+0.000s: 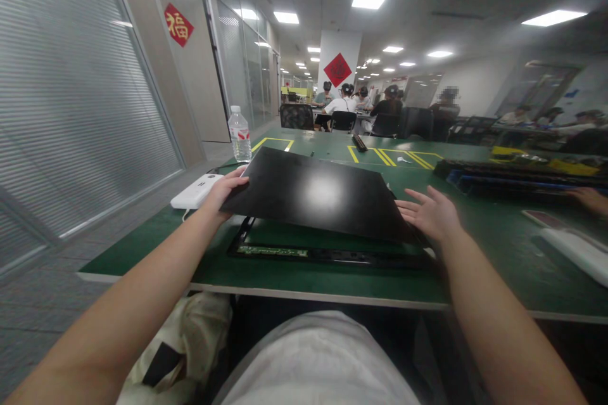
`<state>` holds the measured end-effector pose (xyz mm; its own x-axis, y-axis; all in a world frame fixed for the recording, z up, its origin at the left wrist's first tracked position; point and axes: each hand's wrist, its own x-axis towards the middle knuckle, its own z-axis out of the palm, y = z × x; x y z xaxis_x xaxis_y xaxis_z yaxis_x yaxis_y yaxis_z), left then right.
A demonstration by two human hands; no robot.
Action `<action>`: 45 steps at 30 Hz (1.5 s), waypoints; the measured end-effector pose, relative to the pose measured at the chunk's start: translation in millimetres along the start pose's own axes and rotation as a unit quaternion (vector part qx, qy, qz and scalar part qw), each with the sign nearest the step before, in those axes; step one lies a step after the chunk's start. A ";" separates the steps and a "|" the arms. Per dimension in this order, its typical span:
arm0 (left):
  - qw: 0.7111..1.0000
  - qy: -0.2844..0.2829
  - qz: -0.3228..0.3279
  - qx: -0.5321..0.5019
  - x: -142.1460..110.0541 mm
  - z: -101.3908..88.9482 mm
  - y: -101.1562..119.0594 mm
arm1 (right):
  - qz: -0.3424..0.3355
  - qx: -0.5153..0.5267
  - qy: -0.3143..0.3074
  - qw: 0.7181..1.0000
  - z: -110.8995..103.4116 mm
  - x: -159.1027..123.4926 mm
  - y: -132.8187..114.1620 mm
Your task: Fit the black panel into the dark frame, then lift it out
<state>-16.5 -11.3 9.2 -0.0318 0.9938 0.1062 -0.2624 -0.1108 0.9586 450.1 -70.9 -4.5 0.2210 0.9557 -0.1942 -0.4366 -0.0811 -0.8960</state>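
Note:
A thin black panel [304, 189], likely a display screen, is tilted above the table and reflects a ceiling light. My left hand [227, 189] grips its left edge, thumb on the top face. At the right edge, my right hand [434, 212] has its fingers stretched out and apart; the fingertips meet the panel's side, though I cannot tell whether they bear on it. Beneath the panel lies a black rectangular frame [342, 257] with a green circuit strip [273, 251] along its near side. The panel hides the frame's far part.
The green table [142, 250] carries a white device [196, 191] with a cable and a water bottle [240, 134] at left. Dark strips [513, 180], a phone [541, 218] and another white device [577, 253] lie at right, near another person's hand [589, 199].

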 end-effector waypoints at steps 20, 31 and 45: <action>0.994 0.039 -0.055 0.081 -6.0 6.4 -6.0 | -0.061 -0.116 0.080 0.988 -7.2 11.0 6.4; 0.985 0.040 -0.072 0.150 -6.2 6.8 -10.8 | -0.069 -0.140 0.119 0.981 -8.3 12.9 9.9; 0.977 0.032 -0.045 0.206 3.8 0.6 -22.8 | -0.079 -0.171 0.128 0.974 -13.5 17.1 11.7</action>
<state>-10.1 -5.0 -12.1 -0.0892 0.9959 0.0119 0.1434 0.0010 0.9897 460.5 -59.3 -23.7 0.4906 0.8660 -0.0964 -0.0731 -0.0694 -0.9949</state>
